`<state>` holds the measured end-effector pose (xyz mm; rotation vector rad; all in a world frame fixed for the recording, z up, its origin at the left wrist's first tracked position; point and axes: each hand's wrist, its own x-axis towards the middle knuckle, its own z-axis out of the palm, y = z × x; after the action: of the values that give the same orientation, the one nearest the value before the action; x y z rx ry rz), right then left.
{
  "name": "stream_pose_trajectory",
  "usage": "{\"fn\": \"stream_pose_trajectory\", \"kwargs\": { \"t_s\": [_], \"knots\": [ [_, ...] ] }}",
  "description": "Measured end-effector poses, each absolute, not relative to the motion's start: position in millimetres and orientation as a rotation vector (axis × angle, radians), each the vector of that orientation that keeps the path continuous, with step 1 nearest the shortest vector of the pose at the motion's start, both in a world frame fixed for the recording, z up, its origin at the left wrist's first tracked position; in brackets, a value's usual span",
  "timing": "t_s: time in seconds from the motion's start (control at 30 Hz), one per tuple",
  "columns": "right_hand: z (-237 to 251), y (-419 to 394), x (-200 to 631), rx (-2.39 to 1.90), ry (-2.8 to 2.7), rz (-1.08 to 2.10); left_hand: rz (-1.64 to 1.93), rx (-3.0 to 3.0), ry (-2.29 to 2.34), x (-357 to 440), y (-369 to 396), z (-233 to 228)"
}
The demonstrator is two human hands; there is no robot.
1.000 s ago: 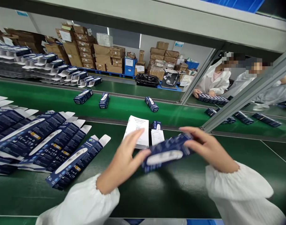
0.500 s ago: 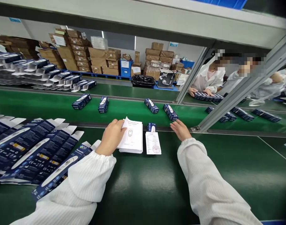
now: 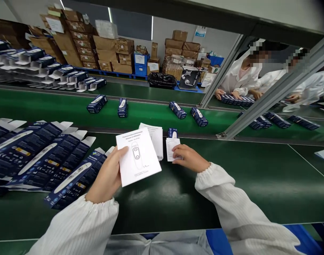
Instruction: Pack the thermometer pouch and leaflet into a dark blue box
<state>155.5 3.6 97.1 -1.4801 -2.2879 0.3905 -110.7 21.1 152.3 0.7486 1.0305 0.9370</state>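
White booklet (image 3: 137,161) with a grey line drawing and small dark print; white card (image 3: 172,148) under it. Flat cartons (image 3: 71,177) navy, white flaps, white device picture, yellow-orange mark. Belt (image 3: 58,108) bright green; table (image 3: 257,177) dark green. Sleeves (image 3: 231,198) white, finely ribbed

Only a CE mark shows on the white booklet (image 3: 138,161); its other print is too small
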Motion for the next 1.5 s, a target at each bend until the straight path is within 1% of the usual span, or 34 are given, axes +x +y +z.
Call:
{"fn": "stream_pose_trajectory", "kwargs": {
  "t_s": [0.13, 0.27, 0.4, 0.57, 0.73, 0.93, 1.2, 1.3, 1.5],
  "knots": [
    [96, 8, 161, -1.5, -2.278, 0.514, 0.697, 0.638, 0.968, -124, 4, 145],
    [96, 4, 160, -1.53, -2.253, 0.513, 0.54, 0.599, 0.824, -112, -15, 127],
    [97, -1, 154, -1.544, -2.266, 0.416, 0.439, 0.609, 0.706, -89, -33, 107],
    [101, -5, 149, -1.637, -2.314, 0.167, 0.339, 0.636, 0.689, -76, -46, 96],
    [103, -8, 150, -1.657, -2.364, 0.11, 0.328, 0.613, 0.746, -76, -49, 92],
    [102, -5, 152, -1.539, -2.357, 0.271, 0.33, 0.624, 0.747, -73, -47, 90],
    [102, 4, 160, -1.506, -2.321, 0.515, 0.338, 0.621, 0.766, -70, -46, 87],
    [101, 5, 160, -1.51, -2.31, 0.492, 0.346, 0.601, 0.764, -66, -45, 87],
    [106, -11, 148, -1.581, -2.174, 0.289, 0.426, 0.491, 0.755, -53, -46, 87]
  ]
}}
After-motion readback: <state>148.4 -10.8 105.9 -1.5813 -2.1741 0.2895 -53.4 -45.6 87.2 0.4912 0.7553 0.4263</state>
